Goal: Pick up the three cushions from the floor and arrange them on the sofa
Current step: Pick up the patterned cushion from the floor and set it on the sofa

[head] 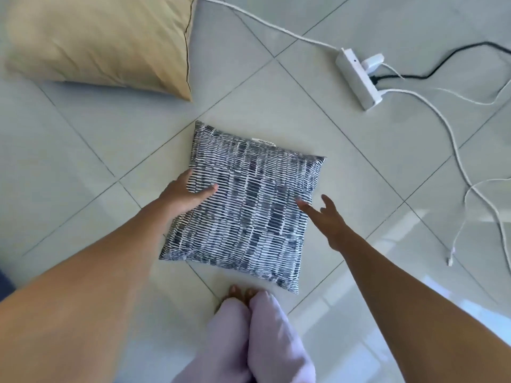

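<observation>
A square cushion with a dark blue and white dashed pattern lies flat on the tiled floor in front of my feet. My left hand rests on its left edge, thumb on top and fingers curled around the side. At the cushion's right edge my right hand has its fingers spread, fingertips touching the fabric. A larger tan cushion lies on the floor at the upper left. No third cushion and no sofa are in view.
A white power strip lies on the floor at the upper right, with white and black cables trailing to the right and down. My legs in light trousers stand just behind the patterned cushion. Pale floor tiles surround everything.
</observation>
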`<state>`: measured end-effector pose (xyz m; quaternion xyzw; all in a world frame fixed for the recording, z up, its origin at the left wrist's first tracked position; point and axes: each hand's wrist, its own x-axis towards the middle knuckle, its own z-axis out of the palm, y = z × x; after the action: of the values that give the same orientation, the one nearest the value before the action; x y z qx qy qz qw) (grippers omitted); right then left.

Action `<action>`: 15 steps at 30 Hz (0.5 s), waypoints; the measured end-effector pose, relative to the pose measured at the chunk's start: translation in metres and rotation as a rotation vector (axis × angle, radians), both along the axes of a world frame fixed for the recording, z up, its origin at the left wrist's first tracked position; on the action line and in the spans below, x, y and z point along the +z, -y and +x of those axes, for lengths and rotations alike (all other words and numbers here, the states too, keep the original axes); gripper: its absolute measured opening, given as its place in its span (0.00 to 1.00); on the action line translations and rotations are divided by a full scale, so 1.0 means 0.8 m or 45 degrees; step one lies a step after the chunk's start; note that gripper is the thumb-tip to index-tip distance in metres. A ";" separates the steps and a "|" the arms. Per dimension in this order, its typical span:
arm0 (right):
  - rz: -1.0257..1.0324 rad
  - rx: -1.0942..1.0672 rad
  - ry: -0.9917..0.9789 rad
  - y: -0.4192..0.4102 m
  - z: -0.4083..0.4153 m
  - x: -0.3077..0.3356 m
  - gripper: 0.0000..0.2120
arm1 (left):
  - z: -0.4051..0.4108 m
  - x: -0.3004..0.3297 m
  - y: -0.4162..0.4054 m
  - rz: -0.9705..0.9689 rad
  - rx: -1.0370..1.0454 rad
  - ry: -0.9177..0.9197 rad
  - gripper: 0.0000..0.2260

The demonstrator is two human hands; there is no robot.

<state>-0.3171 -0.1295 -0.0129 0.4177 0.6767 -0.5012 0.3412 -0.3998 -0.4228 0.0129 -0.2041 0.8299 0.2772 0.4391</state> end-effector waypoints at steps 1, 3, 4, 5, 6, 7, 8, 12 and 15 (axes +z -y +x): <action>-0.031 -0.044 -0.016 -0.002 -0.001 -0.022 0.49 | -0.003 -0.020 -0.001 0.016 0.053 -0.019 0.48; -0.115 -0.123 -0.037 -0.007 -0.005 -0.063 0.60 | -0.010 -0.057 -0.003 0.048 0.160 -0.057 0.47; -0.149 -0.141 -0.035 -0.011 -0.006 -0.079 0.64 | -0.013 -0.073 -0.004 0.052 0.202 -0.082 0.46; -0.195 -0.164 -0.035 -0.014 -0.006 -0.097 0.65 | -0.015 -0.087 -0.005 0.070 0.245 -0.095 0.46; -0.243 -0.187 -0.044 -0.016 -0.006 -0.112 0.61 | -0.017 -0.100 -0.005 0.094 0.286 -0.097 0.47; -0.292 -0.210 -0.053 -0.015 -0.005 -0.121 0.54 | -0.018 -0.107 -0.004 0.112 0.331 -0.086 0.48; -0.340 -0.226 -0.062 -0.015 -0.005 -0.128 0.45 | -0.018 -0.111 -0.004 0.123 0.379 -0.053 0.49; -0.435 -0.215 -0.213 -0.010 -0.006 -0.136 0.09 | -0.016 -0.119 -0.004 0.185 0.647 0.032 0.45; -0.383 -0.224 -0.321 -0.005 -0.011 -0.105 0.06 | -0.014 -0.090 -0.007 0.254 0.762 -0.004 0.38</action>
<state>-0.3258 -0.1257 -0.0967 0.3536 0.5926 -0.6726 0.2673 -0.4107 -0.4172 -0.0590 -0.3947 0.7022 0.4746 0.3548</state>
